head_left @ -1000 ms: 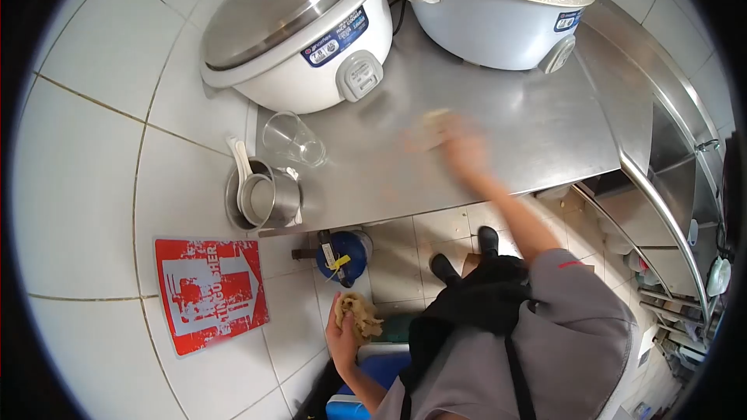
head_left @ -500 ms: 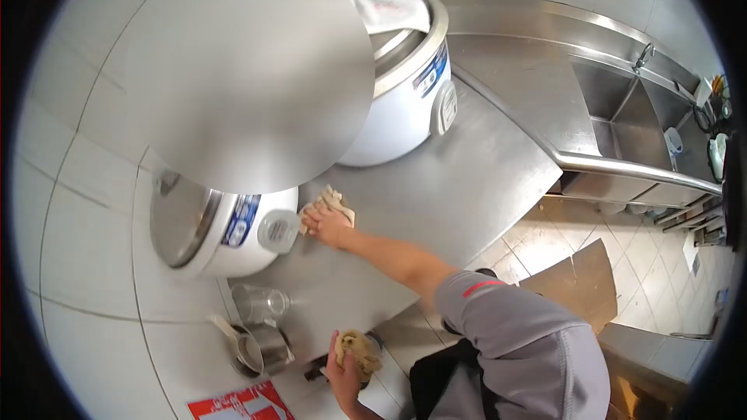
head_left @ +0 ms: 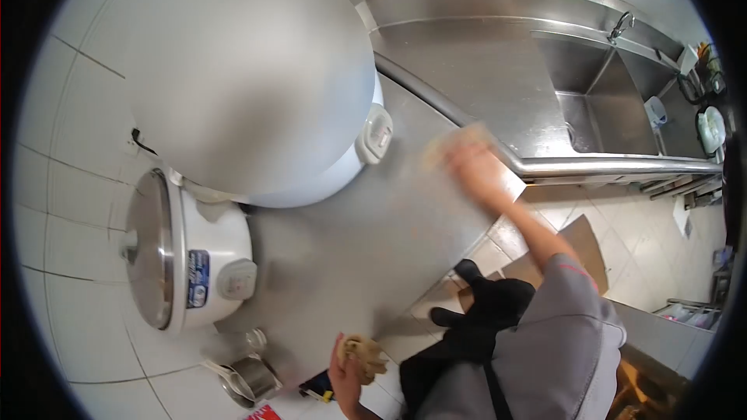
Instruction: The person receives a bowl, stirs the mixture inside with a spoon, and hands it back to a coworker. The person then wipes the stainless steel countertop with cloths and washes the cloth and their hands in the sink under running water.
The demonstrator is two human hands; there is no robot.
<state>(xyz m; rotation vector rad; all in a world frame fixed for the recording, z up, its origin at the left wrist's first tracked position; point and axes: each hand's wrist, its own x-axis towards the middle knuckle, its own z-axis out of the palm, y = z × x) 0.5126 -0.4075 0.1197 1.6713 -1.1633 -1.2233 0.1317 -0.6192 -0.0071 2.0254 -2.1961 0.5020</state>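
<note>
Your left hand (head_left: 346, 373) has its fingers bent around one rag (head_left: 362, 358), just past the table's near edge. Your right hand (head_left: 476, 171) is on a second rag (head_left: 445, 148), on the table (head_left: 327, 264) near the rail (head_left: 607, 166); its fingers are too blurry to tell. That makes two rags. The left one is tan and all bunched up; the right one is a pale smear. There are two cookers: a white one (head_left: 214, 245) with its lid (head_left: 149, 249) on, and a big one (head_left: 334, 177) mostly hidden by gray blur. One metal pot (head_left: 264, 377) holds something with a pale handle (head_left: 220, 368). One clear cup (head_left: 255, 339) is near it. One sink part (head_left: 622, 120) shows bare metal; the next (head_left: 681, 120) holds a white tub (head_left: 655, 111).
</note>
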